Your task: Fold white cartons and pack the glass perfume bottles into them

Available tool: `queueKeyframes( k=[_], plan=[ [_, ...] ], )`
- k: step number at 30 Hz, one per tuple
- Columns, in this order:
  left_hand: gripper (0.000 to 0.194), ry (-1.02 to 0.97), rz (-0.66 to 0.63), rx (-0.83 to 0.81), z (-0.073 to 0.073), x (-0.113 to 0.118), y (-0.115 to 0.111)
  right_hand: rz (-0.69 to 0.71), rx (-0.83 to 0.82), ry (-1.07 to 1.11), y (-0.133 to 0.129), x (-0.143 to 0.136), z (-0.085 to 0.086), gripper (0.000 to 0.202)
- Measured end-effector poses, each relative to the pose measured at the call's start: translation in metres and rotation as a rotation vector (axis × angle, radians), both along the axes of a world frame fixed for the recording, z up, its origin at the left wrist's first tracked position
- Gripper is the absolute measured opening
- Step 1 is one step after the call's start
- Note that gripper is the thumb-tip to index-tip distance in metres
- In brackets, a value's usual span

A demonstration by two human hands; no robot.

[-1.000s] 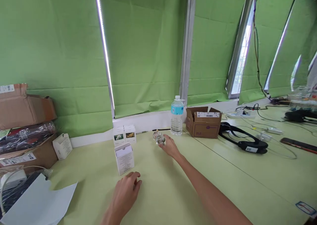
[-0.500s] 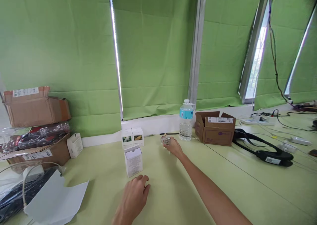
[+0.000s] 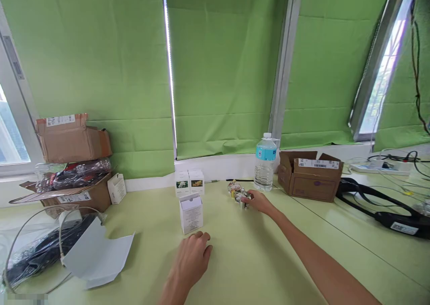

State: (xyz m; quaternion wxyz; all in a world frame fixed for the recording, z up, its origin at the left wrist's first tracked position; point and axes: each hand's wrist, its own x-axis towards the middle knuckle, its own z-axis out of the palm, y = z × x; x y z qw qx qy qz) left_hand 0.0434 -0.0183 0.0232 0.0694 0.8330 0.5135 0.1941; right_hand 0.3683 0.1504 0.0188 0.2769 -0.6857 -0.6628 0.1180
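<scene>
My right hand reaches out over the table, fingertips closed on a small shiny silvery ornament; its exact kind is too small to make out. A second glittery ornament, with some gold on it, stands beside it on the far left side. Nearer to me, my left hand rests palm down on the table, fingers loosely bent and apart, holding nothing. Just beyond it stands an upright white carton with printed text. Two white boxes with pictures stand behind that carton, near the wall.
A water bottle and an open cardboard box stand right of the ornaments. Further right lies a black headset. To the left are stacked cardboard boxes, a white sheet and a bagged black item.
The view has turned left, shifting things rightward. My right hand has moved slightly right of the ornament it covered; two ornaments now show. The left hand stays on the table.
</scene>
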Motion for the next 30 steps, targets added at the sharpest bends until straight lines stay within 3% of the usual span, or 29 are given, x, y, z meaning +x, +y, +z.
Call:
queueKeyframes(
  k=[14,30],
  plan=[
    [0.026,0.018,0.026,-0.036,-0.001,-0.001,0.000,0.180,-0.020,0.289,-0.025,0.008,-0.018,0.037],
    [0.035,-0.054,0.107,-0.028,-0.022,-0.013,0.016,0.316,-0.174,0.409,-0.059,-0.001,-0.005,0.035]
  ],
)
